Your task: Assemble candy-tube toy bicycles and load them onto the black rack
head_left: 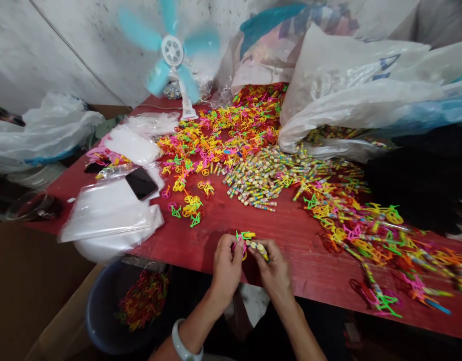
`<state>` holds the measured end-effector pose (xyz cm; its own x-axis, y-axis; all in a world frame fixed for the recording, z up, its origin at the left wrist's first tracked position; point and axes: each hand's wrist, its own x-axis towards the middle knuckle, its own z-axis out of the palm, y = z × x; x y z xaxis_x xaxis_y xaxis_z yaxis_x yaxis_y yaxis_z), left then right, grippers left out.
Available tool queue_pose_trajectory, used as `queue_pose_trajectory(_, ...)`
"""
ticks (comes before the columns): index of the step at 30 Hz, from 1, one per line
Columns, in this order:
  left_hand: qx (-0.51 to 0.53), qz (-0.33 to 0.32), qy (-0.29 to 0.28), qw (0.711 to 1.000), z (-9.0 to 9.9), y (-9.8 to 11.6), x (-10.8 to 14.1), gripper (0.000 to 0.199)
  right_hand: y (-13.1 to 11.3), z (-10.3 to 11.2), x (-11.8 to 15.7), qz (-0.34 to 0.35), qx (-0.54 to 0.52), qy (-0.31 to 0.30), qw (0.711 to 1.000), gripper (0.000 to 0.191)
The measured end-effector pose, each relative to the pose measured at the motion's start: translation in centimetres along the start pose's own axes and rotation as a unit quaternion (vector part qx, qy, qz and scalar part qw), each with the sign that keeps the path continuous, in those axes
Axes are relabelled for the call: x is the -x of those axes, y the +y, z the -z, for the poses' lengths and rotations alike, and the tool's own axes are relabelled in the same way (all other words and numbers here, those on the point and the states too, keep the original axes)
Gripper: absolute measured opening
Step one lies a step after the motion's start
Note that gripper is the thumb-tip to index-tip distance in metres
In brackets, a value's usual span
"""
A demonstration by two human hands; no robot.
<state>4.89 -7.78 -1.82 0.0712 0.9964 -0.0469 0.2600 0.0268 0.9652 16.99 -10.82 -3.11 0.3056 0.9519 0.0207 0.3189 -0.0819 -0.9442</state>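
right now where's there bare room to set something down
Bare table shows between the right hand and the parts at right, and between the left hand and the clear bags. It is crowded from the stick pile back to the fan.

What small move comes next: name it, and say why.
Probably easing the patterned stick further against the coloured plastic pieces: the right hand holds the stick, the left hand pinches the pieces, and the two are brought close together.
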Motion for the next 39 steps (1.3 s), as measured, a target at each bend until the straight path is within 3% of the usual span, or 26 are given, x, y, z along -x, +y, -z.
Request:
queue_pose_trajectory(4, 0.014, 0.022, -0.007, 1.000, -0.1, -0.5, -0.1, 0.023, 0.3, 0.2, -0.4, 0.049, 0.003, -0.060, 0.997, 0.015)
queue_pose_trajectory(9, 0.021, 0.044, 0.009, 0.999, -0.4, -1.1, 0.0, 0.021, 1.0, 0.4, -0.5, 0.144, 0.020, -0.083, 0.986, 0.017)
queue_pose_trajectory(15, 0.023, 0.044, 0.015, 0.999, -0.6, -1.5, 0.2, 0.021, 1.5, -0.2, 0.3, 0.124, 0.013, -0.108, 0.986, 0.019)
queue_pose_trajectory(17, 0.016, 0.038, 0.013, 0.999, -0.8, -1.4, 0.2, 0.022, 1.6, -0.9, 0.9, 0.110, 0.012, -0.082, 0.990, 0.019)
queue_pose_trajectory(20, -0.003, 0.007, -0.038, 0.999, -0.8, -0.9, -0.6, 0.021, 2.0, -0.7, 0.8, 0.058, 0.021, -0.034, 0.998, 0.020)
queue_pose_trajectory(23, -0.070, -0.067, -0.053, 0.994, 0.5, -0.3, -2.9, 0.018, 2.8, 3.1, -1.1, 0.038, 0.075, 0.082, 0.993, 0.028)
queue_pose_trajectory(25, -0.161, -0.126, 0.006, 0.979, 2.2, -0.2, -5.0, 0.016, 3.1, 7.0, -2.9, 0.065, 0.156, 0.203, 0.965, 0.034)
queue_pose_trajectory(27, -0.271, -0.147, 0.102, 0.946, 4.1, -0.5, -7.0, 0.019, 3.2, 10.4, -4.6, 0.117, 0.275, 0.297, 0.907, 0.035)
queue_pose_trajectory(29, -0.363, -0.123, 0.168, 0.908, 5.5, -1.2, -8.3, 0.029, 3.3, 11.7, -6.0, 0.161, 0.362, 0.322, 0.860, 0.031)
queue_pose_trajectory(31, -0.415, -0.105, 0.173, 0.887, 6.1, -2.0, -8.8, 0.035, 3.4, 10.3, -7.2, 0.200, 0.390, 0.264, 0.859, 0.028)
queue_pose_trajectory(34, -0.409, -0.142, 0.131, 0.892, 6.0, -2.9, -8.1, 0.035, 3.7, 5.4, -8.4, 0.208, 0.407, 0.140, 0.878, 0.033)
queue_pose_trajectory(36, -0.364, -0.182, 0.106, 0.907, 6.0, -3.2, -7.4, 0.034, 3.6, 2.6, -8.9, 0.171, 0.441, 0.113, 0.874, 0.036)
queue_pose_trajectory(39, -0.319, -0.192, 0.113, 0.921, 6.9, -3.3, -6.9, 0.032, 3.0, 1.0, -9.1, 0.136, 0.482, 0.093, 0.861, 0.030)
